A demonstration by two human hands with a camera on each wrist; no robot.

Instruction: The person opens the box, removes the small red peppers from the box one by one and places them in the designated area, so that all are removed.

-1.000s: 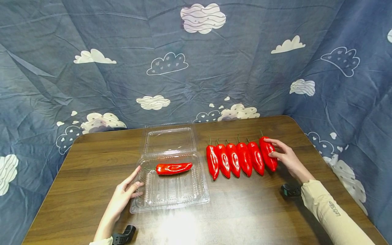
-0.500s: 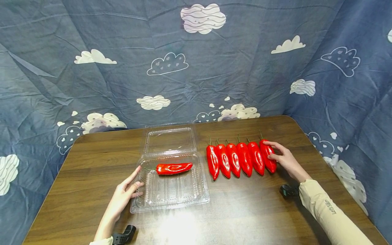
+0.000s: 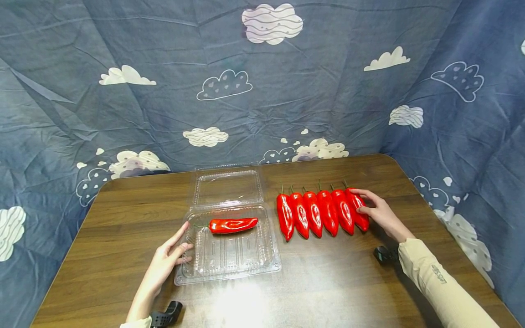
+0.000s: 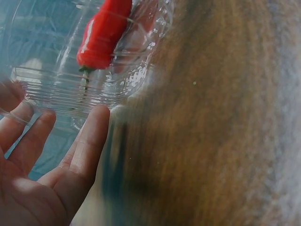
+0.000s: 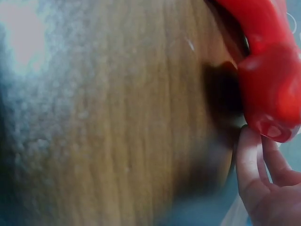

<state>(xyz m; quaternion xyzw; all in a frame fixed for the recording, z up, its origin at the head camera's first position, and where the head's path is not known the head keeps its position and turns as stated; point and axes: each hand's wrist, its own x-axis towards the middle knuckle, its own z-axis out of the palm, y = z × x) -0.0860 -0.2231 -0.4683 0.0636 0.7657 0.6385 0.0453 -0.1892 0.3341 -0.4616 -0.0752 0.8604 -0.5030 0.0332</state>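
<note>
A hinged clear plastic clamshell box (image 3: 229, 255) lies unfolded on the table, one red pepper (image 3: 233, 225) lying crosswise in its base. My left hand (image 3: 162, 262) rests at the box's left side, its fairly straight fingers touching the wall, as the left wrist view also shows. To the right, several red peppers (image 3: 314, 214) stand side by side in a row, stems pointing away. My right hand (image 3: 381, 213) holds the rightmost red pepper (image 3: 357, 212) between fingers and thumb. In the right wrist view, fingertips (image 5: 248, 146) meet a pepper's rounded red surface (image 5: 270, 89).
The box's lid (image 3: 228, 189) lies flat behind its base. A dark wooden table (image 3: 320, 278) carries everything, and a blue cloud-print cloth (image 3: 229, 109) hangs behind it. A black wrist camera (image 3: 166, 314) is seen by the left wrist.
My right hand has moved slightly left and toward me, bringing the rightmost pepper against its neighbour in the row. The left hand and the box have stayed in place.
</note>
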